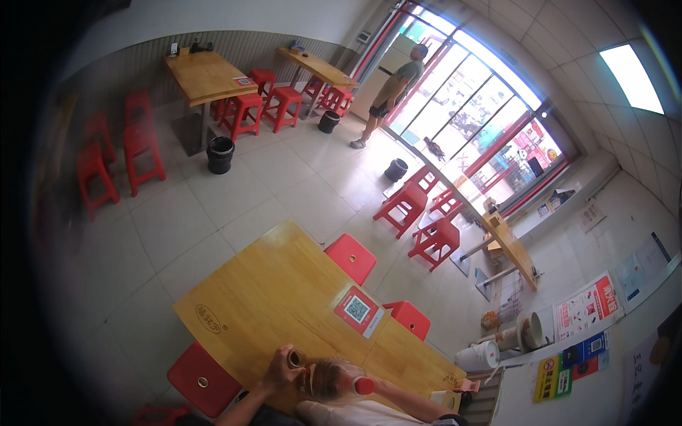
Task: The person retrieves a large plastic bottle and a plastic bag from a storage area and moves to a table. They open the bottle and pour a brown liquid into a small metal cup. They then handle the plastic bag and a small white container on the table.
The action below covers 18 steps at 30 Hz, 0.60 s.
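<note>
My left hand [279, 371] is closed around a small, dark round-mouthed container [295, 359] above the near part of the wooden table [277, 282]. Beside it lies a large clear plastic jug or bottle [333, 375] with a red cap [364, 386], its cap end towards my right side. My right hand [377, 387] is at the cap end, partly hidden behind the bottle, and appears to hold it. The mouth of the small container is close to the bottle's left end; whether they touch is unclear. A red and white printed code card [358, 311] lies on the table beyond.
Red plastic stools [351, 258] stand along the table's sides, one [204, 379] at near left. A tissue box [446, 399] sits at the near right end. White buckets [478, 355] stand by the right wall. A person [397, 88] stands by the glass doors.
</note>
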{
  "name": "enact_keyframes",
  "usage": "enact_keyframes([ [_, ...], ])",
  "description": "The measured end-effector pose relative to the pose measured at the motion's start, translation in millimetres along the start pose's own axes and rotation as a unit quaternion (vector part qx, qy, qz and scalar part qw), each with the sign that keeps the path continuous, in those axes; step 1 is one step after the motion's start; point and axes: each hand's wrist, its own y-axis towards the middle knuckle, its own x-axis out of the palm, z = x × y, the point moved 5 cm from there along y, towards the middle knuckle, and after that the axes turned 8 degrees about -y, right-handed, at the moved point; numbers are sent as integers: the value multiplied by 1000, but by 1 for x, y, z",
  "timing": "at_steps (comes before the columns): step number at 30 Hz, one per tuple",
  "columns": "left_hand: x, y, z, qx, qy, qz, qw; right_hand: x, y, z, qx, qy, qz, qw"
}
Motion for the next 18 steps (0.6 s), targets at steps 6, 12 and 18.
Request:
enact_keyframes([
  [6, 3, -7, -8, 7, 14, 18, 1000, 3, 0, 6, -2, 5, 7, 1000],
  [12, -7, -16, -18, -11, 64, 21, 998, 12, 1, 33, -16, 12, 31, 999],
  [18, -8, -16, -15, 45, 66, 13, 997, 5, -30, 108, 6, -34, 121, 992],
])
